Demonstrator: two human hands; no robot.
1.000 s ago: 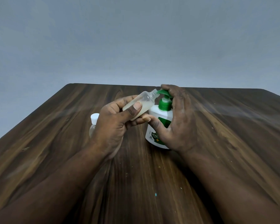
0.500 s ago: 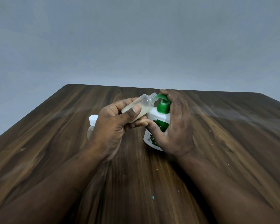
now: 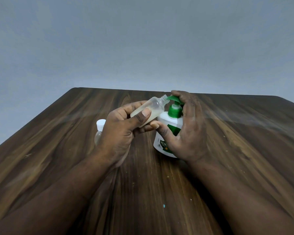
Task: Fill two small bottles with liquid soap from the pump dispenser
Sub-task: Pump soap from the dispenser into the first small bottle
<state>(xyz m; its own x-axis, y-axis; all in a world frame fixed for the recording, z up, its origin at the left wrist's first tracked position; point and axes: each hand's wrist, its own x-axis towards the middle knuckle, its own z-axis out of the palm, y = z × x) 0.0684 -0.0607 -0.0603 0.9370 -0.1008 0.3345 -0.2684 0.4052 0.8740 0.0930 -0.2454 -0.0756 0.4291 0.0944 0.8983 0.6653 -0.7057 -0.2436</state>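
Two hands work. The left hand (image 3: 120, 133) pinches an open bottle (image 3: 155, 106), tilted and part-filled, between thumb and curled fingers, neck at the spout (image 3: 168, 98). The right hand (image 3: 188, 131) curls its fingers over the pump (image 3: 175, 99) of the dispenser (image 3: 165, 120), thumb on its body. Beyond the left knuckles stands a capped bottle (image 3: 100, 125).

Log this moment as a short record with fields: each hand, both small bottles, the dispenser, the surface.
left hand: grips open small bottle, tilted, neck at the pump head
right hand: wraps pump dispenser, fingers on the pump head
open small bottle: uncapped, partly filled with pale liquid
capped bottle: white cap, on table, partly hidden behind left hand
table: dark wood
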